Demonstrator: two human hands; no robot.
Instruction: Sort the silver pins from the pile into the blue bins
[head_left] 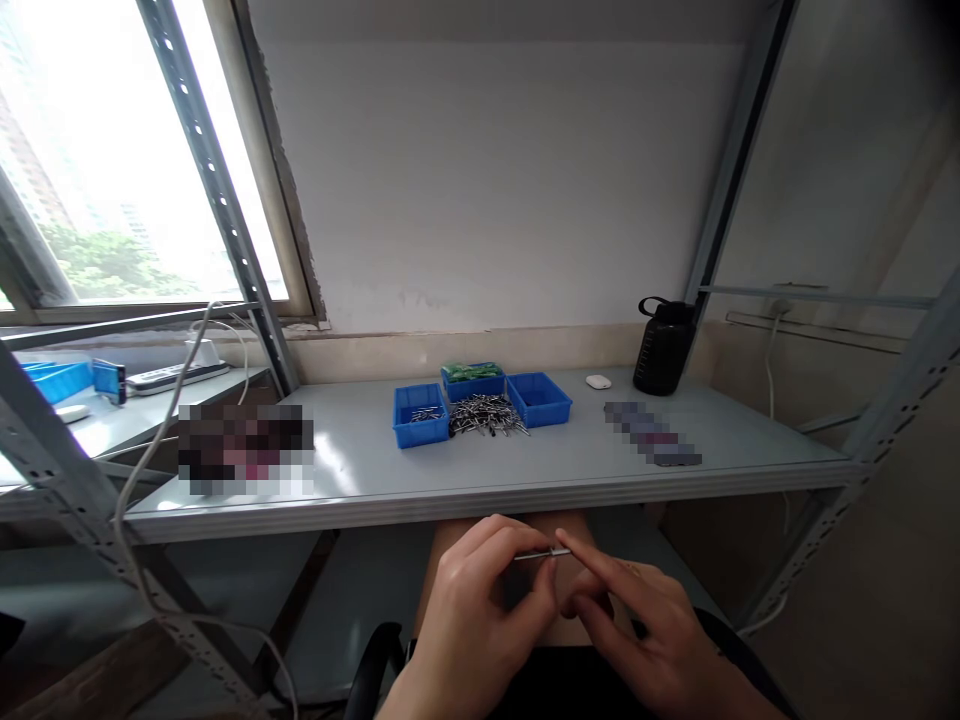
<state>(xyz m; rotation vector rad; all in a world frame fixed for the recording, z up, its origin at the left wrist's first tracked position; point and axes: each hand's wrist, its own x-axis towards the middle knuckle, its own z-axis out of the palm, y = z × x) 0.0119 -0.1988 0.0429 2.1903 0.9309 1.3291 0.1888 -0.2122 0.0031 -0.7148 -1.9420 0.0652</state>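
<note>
My left hand (491, 600) is closed in a pinch on a thin silvery metal rod (553, 552) held level above my lap. The rod's exact kind is too small to make out. With its index fingertip, my right hand (637, 620) touches the rod's right end. The right thumb is lower and apart from the rod, and the other fingers are partly curled. Beyond my hands, a pile of thin metal pieces with dark parts (486, 414) lies on the grey table (360, 455), among three small blue bins.
The left bin (421, 434) contains some metal pieces, the back bin (474, 388) green packets. A third bin (555, 412) stands right of the pile. Farther right are a small white case (598, 381) and a black bottle (664, 347). Metal shelf posts flank the table; a white cable (142, 470) hangs left.
</note>
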